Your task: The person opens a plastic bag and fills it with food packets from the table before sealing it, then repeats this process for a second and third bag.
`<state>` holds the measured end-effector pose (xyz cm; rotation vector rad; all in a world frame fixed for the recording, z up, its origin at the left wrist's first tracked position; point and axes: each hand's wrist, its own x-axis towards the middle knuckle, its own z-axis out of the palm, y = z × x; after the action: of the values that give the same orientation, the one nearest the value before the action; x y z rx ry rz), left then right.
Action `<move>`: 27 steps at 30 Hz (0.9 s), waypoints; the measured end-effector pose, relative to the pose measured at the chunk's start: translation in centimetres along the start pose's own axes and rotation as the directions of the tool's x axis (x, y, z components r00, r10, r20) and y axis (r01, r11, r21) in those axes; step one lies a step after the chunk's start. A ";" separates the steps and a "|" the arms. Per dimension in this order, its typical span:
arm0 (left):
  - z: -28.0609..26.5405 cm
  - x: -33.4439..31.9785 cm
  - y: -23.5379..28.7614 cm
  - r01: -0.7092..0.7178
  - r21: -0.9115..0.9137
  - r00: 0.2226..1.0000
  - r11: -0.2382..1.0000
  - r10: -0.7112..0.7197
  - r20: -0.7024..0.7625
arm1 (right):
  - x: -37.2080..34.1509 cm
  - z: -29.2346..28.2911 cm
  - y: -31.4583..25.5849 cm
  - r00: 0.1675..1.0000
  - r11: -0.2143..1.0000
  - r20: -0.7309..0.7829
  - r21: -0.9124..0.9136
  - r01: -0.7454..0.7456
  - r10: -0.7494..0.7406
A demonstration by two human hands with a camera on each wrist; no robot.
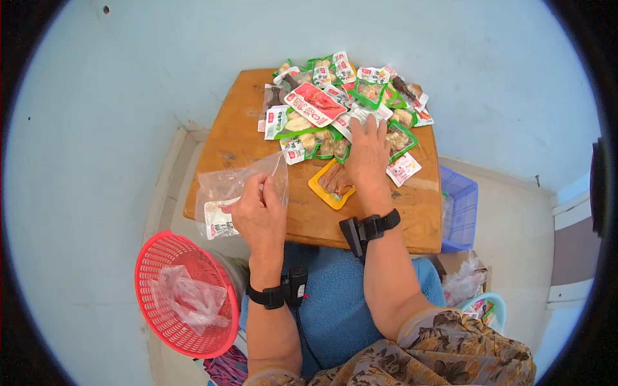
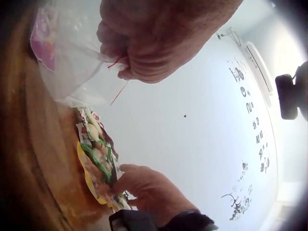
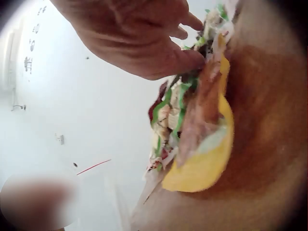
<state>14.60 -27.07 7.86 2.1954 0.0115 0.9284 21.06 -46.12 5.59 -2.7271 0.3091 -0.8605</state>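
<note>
In the head view my left hand [image 1: 261,212] pinches the upper edge of a clear plastic bag [image 1: 257,170] over the table's left front. Inside the bag lies a white packet [image 1: 219,220]; a purple-and-white part [image 2: 44,41] shows through the plastic in the left wrist view. My right hand [image 1: 370,157] reaches over a heap of sealed snack packets, its fingers extended onto a silvery-white packet [image 1: 360,114]. Just below that hand lies a yellow-edged packet of brown food [image 1: 333,184]. A red-and-white packet [image 1: 315,104] tops the heap, with green-edged packets [image 1: 370,90] around it.
The heap covers the back of the wooden table [image 1: 238,128], against the wall. A pink packet [image 1: 403,168] lies at its right. Left of the table stands a red basket [image 1: 187,244] holding clear bags; a blue crate [image 1: 463,206] stands on the right, a light-blue basin [image 1: 499,305] nearer.
</note>
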 end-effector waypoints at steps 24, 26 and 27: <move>-0.8 0.2 -0.3 0.037 -0.027 0.998 0.999 -0.035 0.053 | 1.2 -5.6 -2.0 0.944 0.065 0.317 0.944 -0.324 0.096; -1.0 0.4 0.0 0.054 -0.024 0.997 0.998 -0.052 0.061 | 0.8 -5.2 -2.6 0.865 0.006 0.492 0.869 -0.494 -0.103; -0.9 0.5 0.0 0.059 -0.033 0.996 0.998 -0.056 0.066 | 0.6 -5.2 -3.1 0.846 -0.003 0.520 0.852 -0.524 -0.121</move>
<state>14.36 -26.38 8.62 2.1800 0.0271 0.8192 18.86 -44.34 10.97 -1.2572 -0.0492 -0.0689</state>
